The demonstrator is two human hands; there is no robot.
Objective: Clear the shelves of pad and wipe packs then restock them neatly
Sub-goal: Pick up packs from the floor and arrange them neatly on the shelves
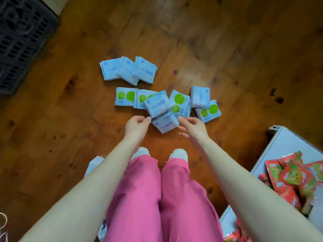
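Pad packs (158, 103) lie heaped on wooden floor (70, 119), apparently cleared from shelves for sorting. Nearest ZERO pack (165, 124) is flanked by left hand (138, 125) and right hand (192, 127), both loosely curled, nothing gripped; fingertip contact unclear.

The left forearm (97, 180) half hides a pale pack (93, 165); the black crate (21, 37) runs off frame.

Single head-worn wide-angle view, aimed almost straight down over legs (139, 198) onto wooden floor (227, 49).
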